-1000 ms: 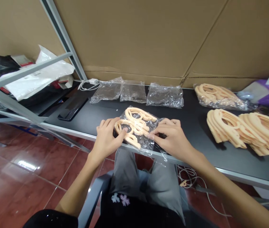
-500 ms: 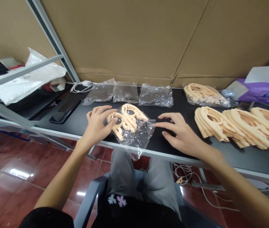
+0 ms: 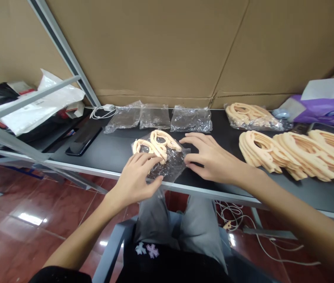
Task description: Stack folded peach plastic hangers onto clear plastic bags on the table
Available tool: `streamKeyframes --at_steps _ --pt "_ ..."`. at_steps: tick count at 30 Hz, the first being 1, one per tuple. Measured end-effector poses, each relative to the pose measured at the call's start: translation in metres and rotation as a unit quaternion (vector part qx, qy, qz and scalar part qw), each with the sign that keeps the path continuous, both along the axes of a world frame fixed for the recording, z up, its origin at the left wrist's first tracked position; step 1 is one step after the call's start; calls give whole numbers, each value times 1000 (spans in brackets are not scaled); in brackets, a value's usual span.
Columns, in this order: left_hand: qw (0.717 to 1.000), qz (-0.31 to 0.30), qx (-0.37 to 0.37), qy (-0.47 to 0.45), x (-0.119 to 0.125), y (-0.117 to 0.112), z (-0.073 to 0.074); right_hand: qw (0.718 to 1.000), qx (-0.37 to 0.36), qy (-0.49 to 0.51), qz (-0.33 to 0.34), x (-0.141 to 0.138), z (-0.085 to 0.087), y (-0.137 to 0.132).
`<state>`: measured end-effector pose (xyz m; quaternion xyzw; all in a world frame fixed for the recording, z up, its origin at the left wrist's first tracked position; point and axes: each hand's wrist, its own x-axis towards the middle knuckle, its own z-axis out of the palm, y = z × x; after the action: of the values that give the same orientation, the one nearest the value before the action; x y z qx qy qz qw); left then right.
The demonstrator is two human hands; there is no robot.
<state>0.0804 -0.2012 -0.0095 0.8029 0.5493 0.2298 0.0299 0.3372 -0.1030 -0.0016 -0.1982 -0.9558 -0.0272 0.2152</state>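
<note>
A clear plastic bag lies flat near the desk's front edge, with pale cream cut-out pieces with round holes inside it. My left hand rests over the bag's near left part, fingers and thumb apart, fingertips on the lower pieces. Beside the bag's right edge, my right hand is open with bent fingers. Its thumb and fingertips are close to the loose plastic; whether they touch it I cannot tell.
Three flat clear bags lie along the back. Stacks of cream cut-outs stand at right, before a filled bag and a purple package. A black phone-like slab and a white cable are at left, near a metal frame.
My left hand has slid from the pieces' left side toward the bag's front edge. My right hand has moved left, closer to the bag's right edge.
</note>
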Motion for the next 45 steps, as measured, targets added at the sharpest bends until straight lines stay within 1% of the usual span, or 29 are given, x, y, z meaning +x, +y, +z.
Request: streamKeyframes --at_steps 3,5,8,12,15,19,22,24,26,30,34,36,39,41,43,45 --pt "1000 -14 0 -11 -4 1 0 998 16 61 28 10 -2 -3" --pt "999 -29 -7 -15 -7 2 1 996 20 76 47 13 -3 -9" --pt "998 -55 -26 -23 -12 5 3 996 5 61 61 11 -3 -15" --pt "993 -86 -55 -58 -23 8 6 997 -19 53 49 6 -5 -17" --pt "988 -131 -54 -64 -32 10 7 996 -39 50 57 6 -9 -17" --pt "980 -189 -46 -45 -42 15 3 994 -54 62 77 9 -17 -21" --pt "975 -214 -31 -42 -49 18 -4 991 -35 93 94 12 -24 -24" --pt "976 -215 -27 -38 -52 19 -9 987 -18 121 106 14 -27 -25" --pt "978 -206 -13 -35 -53 18 -12 985 -11 141 99 17 -30 -26" --pt "977 -197 68 -39 -52 14 -15 987 -35 140 78 22 -32 -28" --pt "979 -160 121 -29 -52 4 -16 981 -48 166 85 26 -35 -30" --pt "979 -160 119 -42 -53 -5 -14 977 -53 191 77 27 -36 -30" --pt "977 -190 70 -66 -54 -19 -13 972 -63 214 74 29 -38 -28" --pt "978 -197 43 -58 -54 -25 -16 970 -65 218 85 30 -38 -27" --pt "978 -192 57 -54 -54 -27 -22 971 -67 215 84 31 -38 -27" --pt "975 -184 99 -80 -53 -26 -30 971 -78 212 73 32 -37 -28"
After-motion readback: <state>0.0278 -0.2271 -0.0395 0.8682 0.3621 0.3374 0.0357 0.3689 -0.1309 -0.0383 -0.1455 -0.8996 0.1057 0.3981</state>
